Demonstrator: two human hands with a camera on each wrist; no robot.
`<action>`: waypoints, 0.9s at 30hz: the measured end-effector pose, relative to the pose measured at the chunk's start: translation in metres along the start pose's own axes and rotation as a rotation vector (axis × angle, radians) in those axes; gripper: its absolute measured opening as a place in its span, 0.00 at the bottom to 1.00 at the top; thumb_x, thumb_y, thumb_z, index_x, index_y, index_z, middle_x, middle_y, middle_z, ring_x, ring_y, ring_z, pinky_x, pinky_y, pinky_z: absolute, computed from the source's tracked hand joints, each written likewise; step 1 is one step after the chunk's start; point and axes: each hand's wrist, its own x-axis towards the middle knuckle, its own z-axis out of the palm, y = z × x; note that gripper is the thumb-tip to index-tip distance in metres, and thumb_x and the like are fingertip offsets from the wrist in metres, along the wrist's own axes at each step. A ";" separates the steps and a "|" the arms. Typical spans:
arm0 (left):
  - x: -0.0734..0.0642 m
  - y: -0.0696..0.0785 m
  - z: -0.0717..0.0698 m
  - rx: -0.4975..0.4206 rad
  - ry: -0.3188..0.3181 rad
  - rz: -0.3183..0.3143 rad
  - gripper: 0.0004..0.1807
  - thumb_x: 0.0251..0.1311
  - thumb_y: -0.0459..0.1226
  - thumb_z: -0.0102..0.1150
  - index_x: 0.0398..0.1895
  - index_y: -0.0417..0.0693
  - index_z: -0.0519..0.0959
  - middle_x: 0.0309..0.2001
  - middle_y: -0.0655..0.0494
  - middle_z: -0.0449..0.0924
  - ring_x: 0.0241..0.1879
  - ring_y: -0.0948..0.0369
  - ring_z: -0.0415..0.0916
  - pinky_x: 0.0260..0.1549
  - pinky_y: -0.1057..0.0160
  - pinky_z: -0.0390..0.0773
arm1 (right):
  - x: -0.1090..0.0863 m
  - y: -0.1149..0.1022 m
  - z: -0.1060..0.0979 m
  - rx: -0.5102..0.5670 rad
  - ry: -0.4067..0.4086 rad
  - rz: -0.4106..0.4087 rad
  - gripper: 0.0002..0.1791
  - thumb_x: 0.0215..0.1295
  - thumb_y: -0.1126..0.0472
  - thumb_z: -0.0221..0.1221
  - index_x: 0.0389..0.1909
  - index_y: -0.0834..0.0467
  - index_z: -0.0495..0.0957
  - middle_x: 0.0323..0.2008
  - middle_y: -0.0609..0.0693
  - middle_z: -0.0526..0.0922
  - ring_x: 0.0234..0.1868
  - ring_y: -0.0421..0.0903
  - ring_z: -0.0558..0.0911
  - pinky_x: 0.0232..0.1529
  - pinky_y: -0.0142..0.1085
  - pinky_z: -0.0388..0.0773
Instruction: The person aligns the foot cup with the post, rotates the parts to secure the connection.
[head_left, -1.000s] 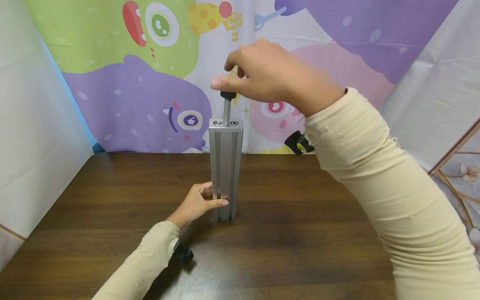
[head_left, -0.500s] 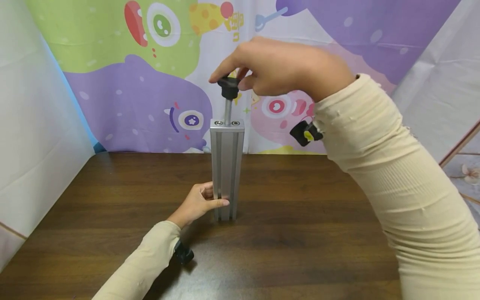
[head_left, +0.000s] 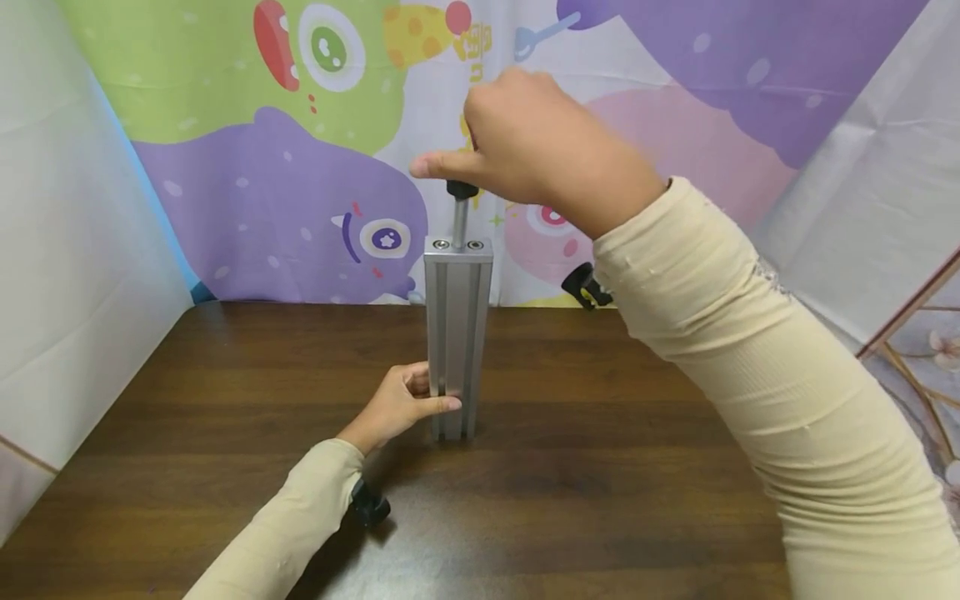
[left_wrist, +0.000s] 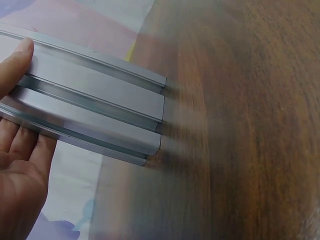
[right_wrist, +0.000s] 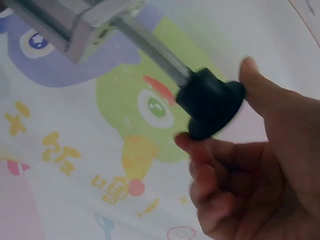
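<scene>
A silver aluminium profile [head_left: 456,333] with lengthwise grooves stands upright on the wooden table. Low down, my left hand [head_left: 393,406] grips it, thumb across the front face and fingers round the other side. A metal end plate [head_left: 480,257] with two screws caps the top. From its middle rises a threaded rod [right_wrist: 156,49] carrying a black levelling foot [right_wrist: 210,102]. My right hand [head_left: 528,137] pinches the foot's rim between thumb and a fingertip, as the right wrist view shows. Seen from the head, that hand hides most of the foot.
The brown wooden table [head_left: 600,467] extends around the profile. Behind it hangs a cartoon-printed curtain [head_left: 337,208], with white cloth [head_left: 82,208] at the left. Dark camera mounts hang below both sleeves, the right one's mount [head_left: 585,286] in front of the curtain.
My right hand has turned about the foot: half a second ago the index finger pointed left over it, now the thumb does, as one second ago. The left hand keeps its grip.
</scene>
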 end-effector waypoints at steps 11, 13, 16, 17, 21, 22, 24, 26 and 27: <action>0.000 -0.001 0.000 -0.013 -0.007 -0.015 0.27 0.49 0.30 0.71 0.54 0.34 0.76 0.43 0.41 0.84 0.43 0.58 0.83 0.46 0.62 0.80 | -0.003 -0.004 0.006 -0.006 0.031 0.133 0.40 0.60 0.23 0.42 0.23 0.58 0.75 0.28 0.53 0.76 0.33 0.56 0.77 0.43 0.48 0.77; 0.000 -0.002 0.000 -0.016 -0.009 -0.013 0.27 0.49 0.30 0.71 0.54 0.33 0.76 0.44 0.41 0.84 0.43 0.58 0.83 0.45 0.62 0.80 | -0.004 -0.003 0.004 -0.012 0.012 0.126 0.41 0.61 0.24 0.39 0.22 0.58 0.75 0.27 0.53 0.76 0.34 0.56 0.77 0.44 0.48 0.76; 0.000 -0.002 0.000 -0.018 -0.006 -0.010 0.26 0.49 0.30 0.71 0.53 0.33 0.76 0.43 0.42 0.84 0.43 0.58 0.84 0.45 0.62 0.80 | -0.005 0.002 -0.001 0.015 -0.029 0.039 0.39 0.66 0.27 0.38 0.28 0.58 0.79 0.28 0.53 0.78 0.35 0.53 0.77 0.44 0.46 0.75; -0.001 -0.002 0.000 -0.021 -0.005 -0.010 0.26 0.49 0.30 0.71 0.53 0.33 0.76 0.43 0.43 0.84 0.43 0.58 0.84 0.45 0.63 0.81 | -0.005 0.005 -0.004 0.032 -0.049 -0.012 0.36 0.68 0.30 0.39 0.33 0.58 0.80 0.31 0.53 0.81 0.37 0.52 0.78 0.45 0.45 0.74; -0.001 -0.002 0.000 -0.026 -0.003 -0.013 0.25 0.49 0.30 0.72 0.53 0.34 0.77 0.42 0.44 0.85 0.43 0.58 0.84 0.46 0.62 0.80 | -0.006 0.017 -0.015 0.129 -0.206 -0.229 0.21 0.73 0.50 0.49 0.60 0.55 0.74 0.52 0.51 0.80 0.49 0.49 0.79 0.52 0.43 0.72; -0.001 -0.001 0.000 -0.026 -0.002 -0.013 0.25 0.49 0.30 0.72 0.53 0.34 0.77 0.42 0.43 0.85 0.43 0.58 0.84 0.46 0.63 0.80 | -0.006 0.019 -0.017 0.141 -0.244 -0.266 0.21 0.73 0.55 0.50 0.64 0.53 0.71 0.58 0.50 0.77 0.53 0.49 0.78 0.52 0.43 0.72; -0.002 -0.001 -0.001 -0.023 -0.001 -0.014 0.26 0.49 0.31 0.72 0.53 0.34 0.77 0.42 0.43 0.85 0.43 0.58 0.84 0.46 0.63 0.80 | -0.006 0.021 -0.019 0.157 -0.302 -0.309 0.25 0.70 0.64 0.51 0.68 0.51 0.66 0.63 0.49 0.73 0.57 0.50 0.77 0.49 0.41 0.73; -0.002 -0.001 -0.001 -0.021 0.002 -0.016 0.26 0.49 0.31 0.72 0.52 0.34 0.77 0.42 0.43 0.85 0.43 0.58 0.84 0.46 0.63 0.80 | -0.005 0.022 -0.020 0.167 -0.317 -0.326 0.28 0.68 0.68 0.50 0.68 0.49 0.66 0.64 0.47 0.71 0.57 0.50 0.77 0.45 0.39 0.74; -0.002 -0.001 -0.001 -0.018 0.003 -0.019 0.26 0.49 0.31 0.72 0.52 0.34 0.77 0.42 0.43 0.85 0.43 0.58 0.84 0.46 0.63 0.80 | -0.005 0.021 -0.019 0.171 -0.311 -0.328 0.28 0.68 0.70 0.50 0.68 0.49 0.67 0.64 0.47 0.72 0.57 0.49 0.77 0.43 0.38 0.74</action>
